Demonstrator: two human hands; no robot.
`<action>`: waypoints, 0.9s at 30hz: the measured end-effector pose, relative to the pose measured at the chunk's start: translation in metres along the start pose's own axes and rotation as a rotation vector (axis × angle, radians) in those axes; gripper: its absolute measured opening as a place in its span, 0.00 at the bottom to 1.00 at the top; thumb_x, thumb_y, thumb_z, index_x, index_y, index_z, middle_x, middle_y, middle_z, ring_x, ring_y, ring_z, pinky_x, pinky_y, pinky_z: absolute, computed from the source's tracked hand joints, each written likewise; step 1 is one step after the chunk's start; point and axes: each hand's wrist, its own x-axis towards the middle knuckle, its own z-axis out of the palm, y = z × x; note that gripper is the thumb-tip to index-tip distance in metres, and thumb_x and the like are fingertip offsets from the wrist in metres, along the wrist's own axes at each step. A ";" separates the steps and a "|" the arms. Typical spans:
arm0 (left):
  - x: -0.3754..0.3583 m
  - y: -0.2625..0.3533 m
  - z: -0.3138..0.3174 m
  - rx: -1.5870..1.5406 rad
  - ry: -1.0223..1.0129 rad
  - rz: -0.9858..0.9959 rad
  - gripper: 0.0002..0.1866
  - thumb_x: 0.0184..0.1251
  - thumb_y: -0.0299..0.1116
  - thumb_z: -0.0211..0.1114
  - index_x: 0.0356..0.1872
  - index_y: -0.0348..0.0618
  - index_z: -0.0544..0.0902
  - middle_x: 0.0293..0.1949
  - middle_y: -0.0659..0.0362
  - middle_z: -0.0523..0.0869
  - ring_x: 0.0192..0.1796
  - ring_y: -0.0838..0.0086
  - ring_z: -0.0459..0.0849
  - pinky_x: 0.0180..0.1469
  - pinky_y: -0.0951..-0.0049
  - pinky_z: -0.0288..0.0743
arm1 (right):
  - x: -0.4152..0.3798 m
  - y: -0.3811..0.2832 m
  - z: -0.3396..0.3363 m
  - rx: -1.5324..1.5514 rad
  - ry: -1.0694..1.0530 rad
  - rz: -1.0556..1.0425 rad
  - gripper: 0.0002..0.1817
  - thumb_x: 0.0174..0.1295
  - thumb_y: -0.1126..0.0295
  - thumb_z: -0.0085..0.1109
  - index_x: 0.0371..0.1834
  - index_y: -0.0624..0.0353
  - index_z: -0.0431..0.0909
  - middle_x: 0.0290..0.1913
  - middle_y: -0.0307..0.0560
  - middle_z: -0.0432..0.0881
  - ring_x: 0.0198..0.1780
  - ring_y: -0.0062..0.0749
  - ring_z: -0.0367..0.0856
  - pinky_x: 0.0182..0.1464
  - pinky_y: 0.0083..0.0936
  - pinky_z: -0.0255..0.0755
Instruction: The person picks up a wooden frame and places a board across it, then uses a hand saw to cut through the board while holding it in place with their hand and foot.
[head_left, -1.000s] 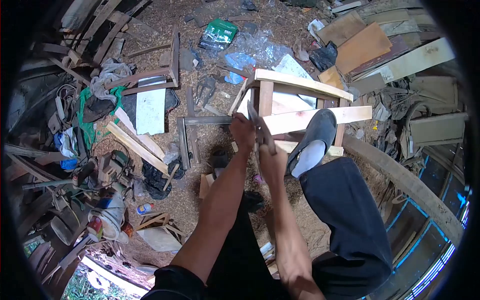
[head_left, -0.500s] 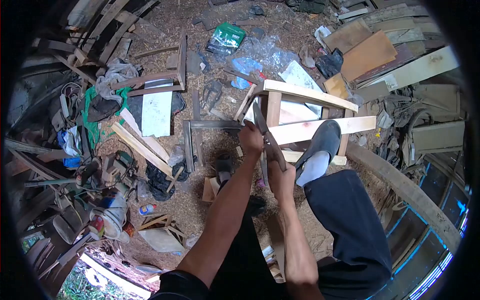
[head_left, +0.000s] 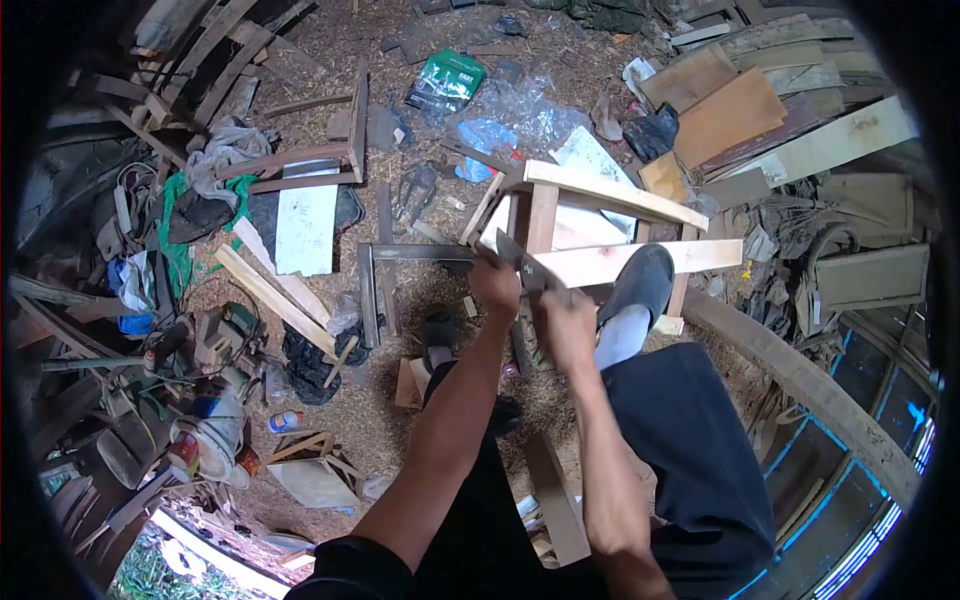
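We grip the hand saw [head_left: 528,268] with both hands, left hand [head_left: 493,283] closed at its far end, right hand [head_left: 567,322] clenching nearer, blade slanting across the wooden frame [head_left: 600,195] under our shoe [head_left: 640,280]

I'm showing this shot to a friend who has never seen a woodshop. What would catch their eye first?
At centre, the left hand and right hand grip a flat blade against a pale wooden frame, which a grey shoe pins down. All around lies a sawdust floor littered with boards, with a green packet at top and power tools at left.
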 end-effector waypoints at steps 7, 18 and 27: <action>0.002 -0.007 -0.006 0.030 -0.039 -0.051 0.28 0.74 0.42 0.39 0.23 0.31 0.78 0.20 0.36 0.78 0.27 0.39 0.78 0.30 0.44 0.72 | -0.014 0.105 0.028 0.172 0.063 -0.219 0.13 0.55 0.72 0.54 0.38 0.71 0.79 0.20 0.43 0.75 0.27 0.18 0.70 0.31 0.25 0.68; -0.018 0.009 -0.008 -0.154 -0.010 -0.145 0.28 0.73 0.46 0.40 0.30 0.30 0.80 0.26 0.36 0.80 0.33 0.38 0.77 0.36 0.44 0.68 | 0.067 -0.059 -0.011 -0.026 -0.308 0.046 0.15 0.55 0.66 0.45 0.16 0.63 0.71 0.12 0.46 0.70 0.11 0.31 0.68 0.12 0.29 0.58; 0.001 0.023 -0.023 0.045 -0.197 0.114 0.26 0.70 0.48 0.45 0.27 0.36 0.83 0.27 0.40 0.82 0.32 0.45 0.81 0.36 0.49 0.73 | 0.002 0.032 0.002 0.462 -0.051 -0.092 0.13 0.60 0.67 0.46 0.20 0.61 0.68 0.13 0.40 0.68 0.12 0.25 0.66 0.15 0.23 0.60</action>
